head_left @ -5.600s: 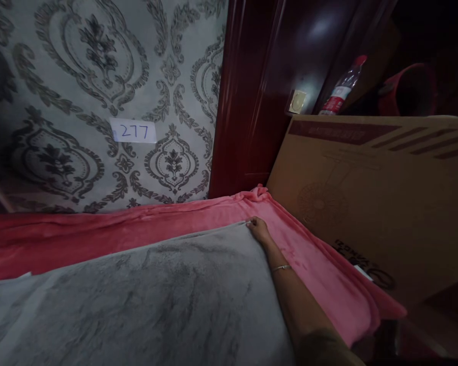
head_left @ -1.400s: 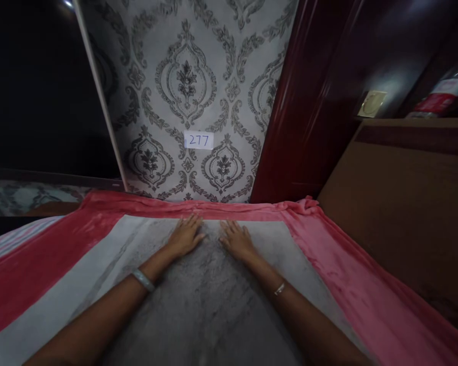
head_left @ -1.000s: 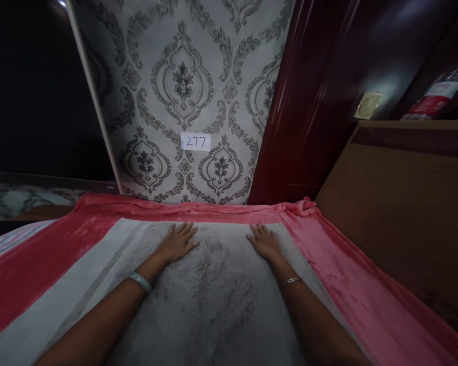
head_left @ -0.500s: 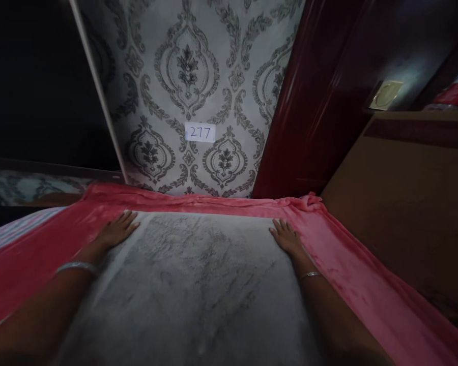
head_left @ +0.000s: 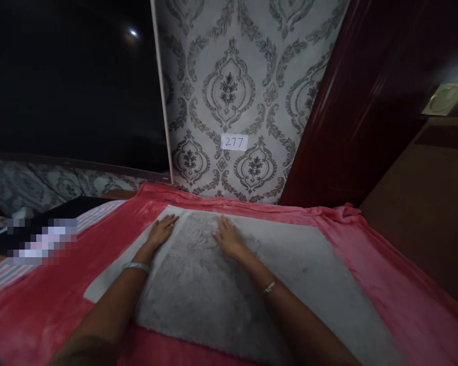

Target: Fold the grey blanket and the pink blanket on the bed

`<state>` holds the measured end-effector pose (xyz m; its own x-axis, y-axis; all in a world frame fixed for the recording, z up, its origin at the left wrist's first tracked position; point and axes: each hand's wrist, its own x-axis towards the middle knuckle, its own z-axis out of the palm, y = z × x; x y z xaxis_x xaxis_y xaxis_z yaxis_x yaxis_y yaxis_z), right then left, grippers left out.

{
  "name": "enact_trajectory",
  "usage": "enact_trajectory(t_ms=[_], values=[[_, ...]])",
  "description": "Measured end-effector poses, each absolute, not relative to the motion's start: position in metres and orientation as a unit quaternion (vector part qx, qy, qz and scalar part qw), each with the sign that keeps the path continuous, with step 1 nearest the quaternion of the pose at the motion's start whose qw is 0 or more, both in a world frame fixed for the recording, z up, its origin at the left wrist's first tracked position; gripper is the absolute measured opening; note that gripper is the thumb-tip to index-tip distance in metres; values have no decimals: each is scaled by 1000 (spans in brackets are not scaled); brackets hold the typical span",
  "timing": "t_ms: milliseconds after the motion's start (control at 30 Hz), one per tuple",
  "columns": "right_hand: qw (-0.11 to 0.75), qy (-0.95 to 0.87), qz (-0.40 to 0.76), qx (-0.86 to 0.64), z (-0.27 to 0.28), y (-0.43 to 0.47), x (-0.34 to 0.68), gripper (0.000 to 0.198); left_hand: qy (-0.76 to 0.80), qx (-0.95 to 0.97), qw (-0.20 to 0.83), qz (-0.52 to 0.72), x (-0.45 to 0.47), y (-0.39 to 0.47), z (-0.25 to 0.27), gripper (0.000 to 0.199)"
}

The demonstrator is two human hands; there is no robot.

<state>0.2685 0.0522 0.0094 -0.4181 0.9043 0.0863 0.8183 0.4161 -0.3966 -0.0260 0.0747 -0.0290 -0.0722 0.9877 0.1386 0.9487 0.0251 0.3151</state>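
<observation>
A grey plush mat [head_left: 202,274] with a pale border lies flat on a pink-red blanket [head_left: 110,244]. My left hand [head_left: 162,231] rests palm down on the pale left border near the far corner, fingers stretched out. My right hand [head_left: 229,239] lies flat on the plush surface near the far edge, a short way right of the left hand, its fingers extended. Neither hand holds anything. My right forearm hides part of the mat's middle.
A patterned wall with a paper label [head_left: 234,142] reading 277 rises behind the blanket. A large dark screen [head_left: 72,86] stands at the left. On the right are a dark red glossy panel [head_left: 328,127] and a brown board [head_left: 423,203]. Striped fabric [head_left: 95,216] shows at left.
My right hand has moved left from the mat's right edge onto its plush surface. The left hand stays on the left border. The view has swung to the left.
</observation>
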Motion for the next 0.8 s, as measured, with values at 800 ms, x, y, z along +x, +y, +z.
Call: enact_trajectory(t_ms=[800], values=[[55, -709, 48, -701, -33, 91, 332, 62, 725, 680, 36, 106, -19, 76, -25, 58]])
